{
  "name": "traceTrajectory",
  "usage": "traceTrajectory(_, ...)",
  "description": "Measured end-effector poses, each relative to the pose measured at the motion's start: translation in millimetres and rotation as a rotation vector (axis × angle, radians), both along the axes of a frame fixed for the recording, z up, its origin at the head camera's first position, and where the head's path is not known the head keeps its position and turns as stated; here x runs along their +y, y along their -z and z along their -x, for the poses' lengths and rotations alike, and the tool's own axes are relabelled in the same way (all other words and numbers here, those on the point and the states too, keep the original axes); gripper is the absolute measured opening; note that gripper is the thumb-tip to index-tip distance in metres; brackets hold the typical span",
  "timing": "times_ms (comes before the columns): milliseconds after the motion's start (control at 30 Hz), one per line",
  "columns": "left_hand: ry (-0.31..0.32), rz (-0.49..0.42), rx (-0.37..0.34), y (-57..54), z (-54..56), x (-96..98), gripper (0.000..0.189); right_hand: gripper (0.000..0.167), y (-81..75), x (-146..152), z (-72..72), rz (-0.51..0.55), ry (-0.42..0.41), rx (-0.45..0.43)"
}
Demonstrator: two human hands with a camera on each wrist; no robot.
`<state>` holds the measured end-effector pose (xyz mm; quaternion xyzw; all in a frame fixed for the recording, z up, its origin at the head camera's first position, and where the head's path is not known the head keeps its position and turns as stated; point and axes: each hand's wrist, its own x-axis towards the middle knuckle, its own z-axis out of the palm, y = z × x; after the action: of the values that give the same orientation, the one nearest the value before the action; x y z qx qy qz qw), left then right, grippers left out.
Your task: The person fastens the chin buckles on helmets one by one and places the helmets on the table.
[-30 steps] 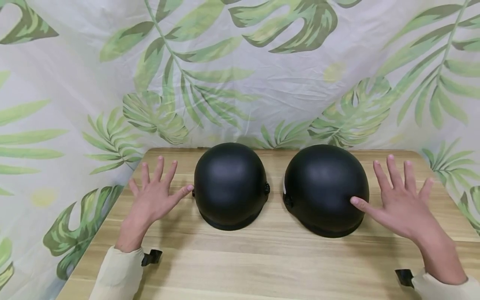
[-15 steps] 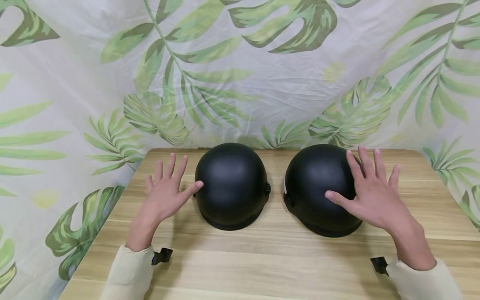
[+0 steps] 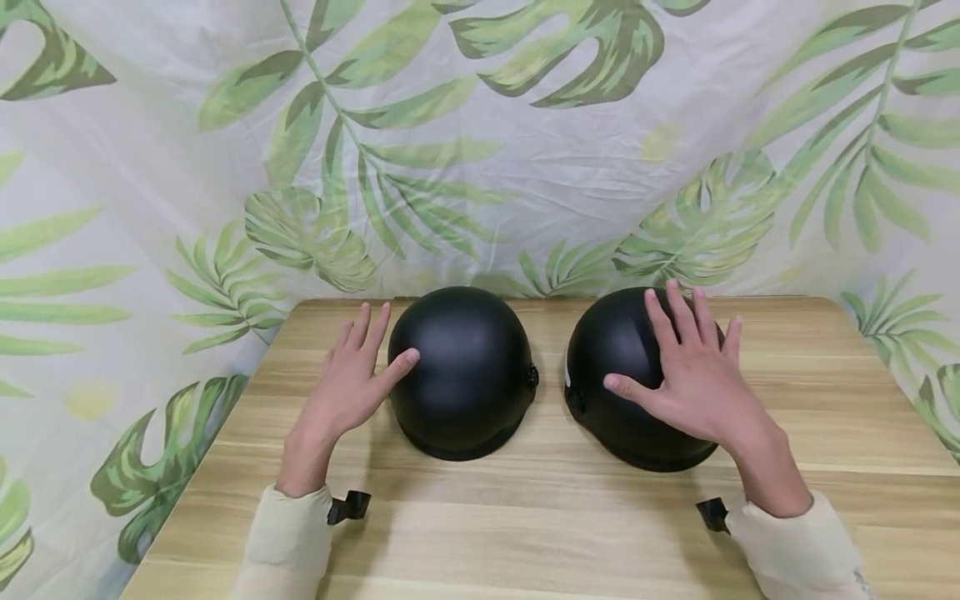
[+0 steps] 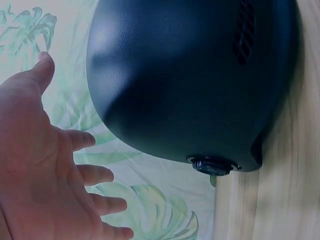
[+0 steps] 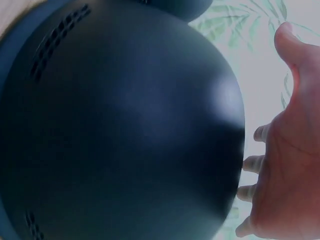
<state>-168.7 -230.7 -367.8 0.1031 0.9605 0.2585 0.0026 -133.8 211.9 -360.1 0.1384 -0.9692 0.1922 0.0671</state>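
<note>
Two smooth black helmets stand side by side, dome up: the left helmet [image 3: 461,375] and the right helmet [image 3: 611,346]. My left hand [image 3: 347,392] is spread at the left helmet's left side, its thumb overlapping the shell in the head view. In the left wrist view, a gap separates that hand [image 4: 40,160] from the helmet [image 4: 170,75], which has a round side knob [image 4: 212,165]. My right hand [image 3: 696,383] hovers with straight fingers over the right helmet, hiding part of it. The right wrist view shows its palm [image 5: 295,155] beside the shell [image 5: 140,125]; fingertip contact is unclear.
Both helmets stand on a wooden table [image 3: 510,533]. A white cloth with green leaves [image 3: 562,167] hangs behind the table's back edge. Small black mounts [image 3: 349,507] sit on the cream sleeves [image 3: 288,542].
Both hands have moved inward, with fingers spread. The right hand has travelled farther left, from beside the right helmet to over it; the left hand has shifted right. The helmets have stayed put.
</note>
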Motion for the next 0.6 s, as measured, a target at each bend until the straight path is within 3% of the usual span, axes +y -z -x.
traceTrajectory(300, 0.029, -0.093, -0.001, -2.3, 4.8, 4.5, 0.088, 0.117, -0.9, -26.6, 9.0, 0.006, -0.026, -0.038)
traceTrajectory(600, 0.053, -0.165, -0.029, -3.9, 9.8, 6.7, 0.085, 0.119, -3.4, -52.5, 18.5, 0.047, -0.038, -0.001)
